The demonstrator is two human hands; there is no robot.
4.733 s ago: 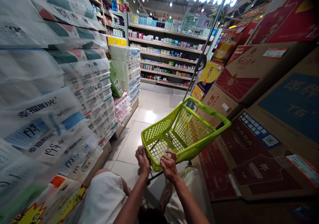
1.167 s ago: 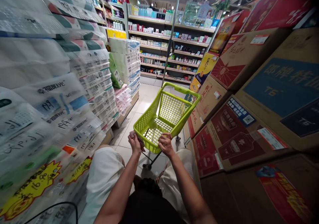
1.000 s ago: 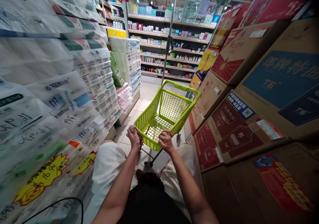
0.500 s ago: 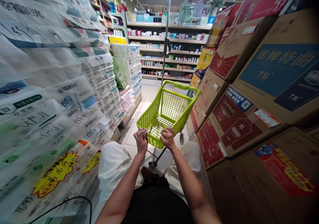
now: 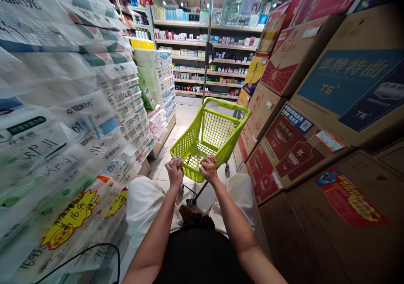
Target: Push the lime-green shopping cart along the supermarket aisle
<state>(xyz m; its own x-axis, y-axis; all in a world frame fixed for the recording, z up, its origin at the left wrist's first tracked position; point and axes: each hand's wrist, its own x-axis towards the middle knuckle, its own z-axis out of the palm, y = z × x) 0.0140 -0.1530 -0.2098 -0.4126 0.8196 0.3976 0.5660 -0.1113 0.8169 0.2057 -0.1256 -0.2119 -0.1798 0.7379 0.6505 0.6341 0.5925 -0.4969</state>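
A lime-green shopping cart (image 5: pixel 221 128) with a lattice basket stands in front of my knees, its low end toward me and its raised handle bar at the far side. My left hand (image 5: pixel 174 170) is closed at the near left corner of the basket rim. Something pinkish and crumpled shows at its fingers, too small to name. On the near rim, farther right, my right hand (image 5: pixel 208 168) is closed in a fist, with its fingertips hidden. No goods can be made out in the basket, and the floor shows through its lattice.
Wrapped tissue packs (image 5: pixel 120 94) are piled close on my left, with yellow price signs (image 5: pixel 71 218). Stacked cartons (image 5: pixel 293 145) wall the right side. Ahead, a thin upright post with a door handle (image 5: pixel 210 52) stands before stocked shelves (image 5: pixel 189 42). Pale tiles (image 5: pixel 187 115) cover the aisle.
The view has tipped and turned slightly, so shelves and cartons sit a little higher and farther left. My hands and the cart have shifted together slightly up and left in the picture.
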